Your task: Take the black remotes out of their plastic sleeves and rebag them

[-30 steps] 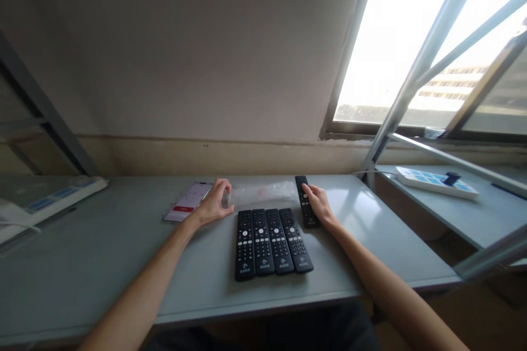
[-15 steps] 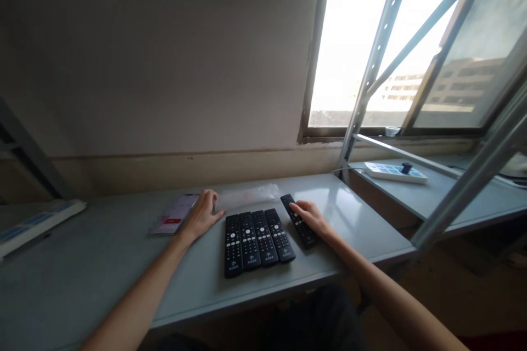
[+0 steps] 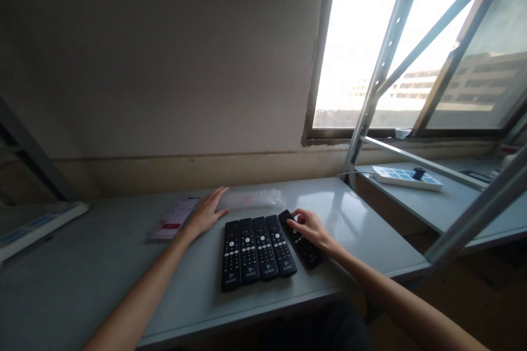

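Black, probably light and stiff, the rightmost remote (image 3: 303,245) is suiting the far-half grip of my right hand (image 3: 312,229), my left hand (image 3: 206,215) lying spread.

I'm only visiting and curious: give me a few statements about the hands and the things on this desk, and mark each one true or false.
1. The right hand holds a black remote control. True.
2. Six remote controls lie side by side between the hands. False: the row of remotes counts four.
3. Clear plastic packaging lies between the row and the wall. True.
4. Both hands hold a remote control. False: the left hand is open and holds none.
5. A smartphone lies to the left of the row. True.
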{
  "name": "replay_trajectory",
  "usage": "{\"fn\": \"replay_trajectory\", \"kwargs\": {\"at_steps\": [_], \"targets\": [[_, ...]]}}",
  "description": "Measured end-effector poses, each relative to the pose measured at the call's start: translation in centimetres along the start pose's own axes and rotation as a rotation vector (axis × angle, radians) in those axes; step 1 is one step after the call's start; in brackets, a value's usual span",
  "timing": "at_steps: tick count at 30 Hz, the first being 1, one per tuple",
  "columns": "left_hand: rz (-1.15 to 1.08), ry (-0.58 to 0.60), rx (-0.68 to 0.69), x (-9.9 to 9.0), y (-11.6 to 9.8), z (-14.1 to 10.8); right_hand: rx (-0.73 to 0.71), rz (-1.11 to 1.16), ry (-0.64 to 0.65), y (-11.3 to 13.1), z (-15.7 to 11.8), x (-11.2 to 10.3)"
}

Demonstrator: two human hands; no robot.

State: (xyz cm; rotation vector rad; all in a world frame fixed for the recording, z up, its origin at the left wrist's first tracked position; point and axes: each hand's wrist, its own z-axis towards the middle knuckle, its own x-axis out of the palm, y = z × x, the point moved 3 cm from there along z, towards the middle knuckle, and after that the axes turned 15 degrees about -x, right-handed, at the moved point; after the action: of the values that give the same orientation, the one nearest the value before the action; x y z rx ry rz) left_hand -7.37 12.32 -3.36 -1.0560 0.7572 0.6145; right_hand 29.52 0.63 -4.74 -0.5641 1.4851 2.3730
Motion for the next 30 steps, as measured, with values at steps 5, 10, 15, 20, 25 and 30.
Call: {"fn": "replay_trajectory", "kwargs": {"at_steps": [5,10,15,20,25,30], "targets": [[-0.107,0.038,-0.047,0.2,-0.1,1.9,-0.051,-0.123,-0.048,-0.1,1.2,0.3],[-0.230,0.061,-0.113,0.8,-0.6,3.0,-0.037,0.003,-0.072,-1.4,7.1,-0.1],[-0.308,0.050,-0.183,2.0,-0.4,2.7,0.043,0.082,-0.100,-3.7,10.2,0.7],[-0.310,0.024,-0.175,2.5,-1.2,1.7,-0.027,0.063,-0.119,-4.3,9.2,1.2],[-0.366,-0.039,-0.186,2.1,-1.8,1.0,-0.083,0.040,-0.126,-4.1,8.9,0.8],[-0.381,-0.076,-0.175,1.6,-2.4,0.8,-0.121,-0.010,-0.148,-3.8,8.7,0.8]]}}
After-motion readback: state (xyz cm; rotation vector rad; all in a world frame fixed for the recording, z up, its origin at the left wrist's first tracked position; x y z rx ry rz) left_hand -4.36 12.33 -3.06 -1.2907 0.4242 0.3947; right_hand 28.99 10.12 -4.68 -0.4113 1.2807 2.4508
